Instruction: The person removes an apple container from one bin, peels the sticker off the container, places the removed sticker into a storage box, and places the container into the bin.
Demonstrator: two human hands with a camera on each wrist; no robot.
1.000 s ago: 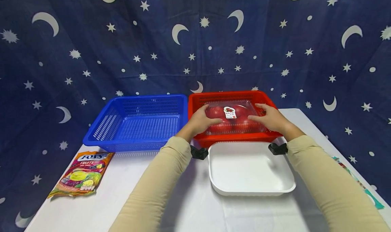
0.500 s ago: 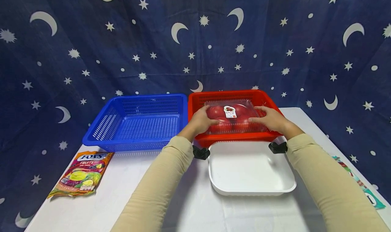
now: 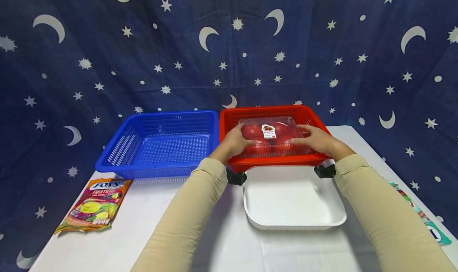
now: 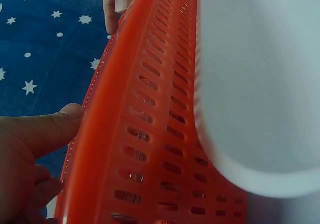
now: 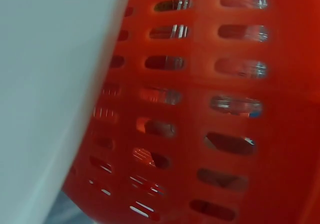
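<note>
Nearest the person, a white tray (image 3: 295,196) is standing on the white table (image 3: 154,228) between the two forearms, with a candy packet (image 3: 96,204) lying well apart to its left. Just beyond the tray, a red basket (image 3: 275,160) is standing with its long side running left to right. Inside it, a clear box (image 3: 270,138) of red round produce is lying with its long axis also running left to right, nearly parallel to the basket's near rim. The left hand (image 3: 233,142) is holding the box's left end and the right hand (image 3: 317,139) its right end; on each, thumb and fingers are standing apart, with the box's end between them. Neither hand is lying clearly nearer: the box is sitting between both, its near edge just behind the basket's near rim. The right wrist view is showing no fingers, and whether the box is resting on the basket's floor cannot be told. To the left, a blue basket (image 3: 157,171) is standing just beside the red one; farthest, a patterned cloth (image 3: 186,37) is hanging.
</note>
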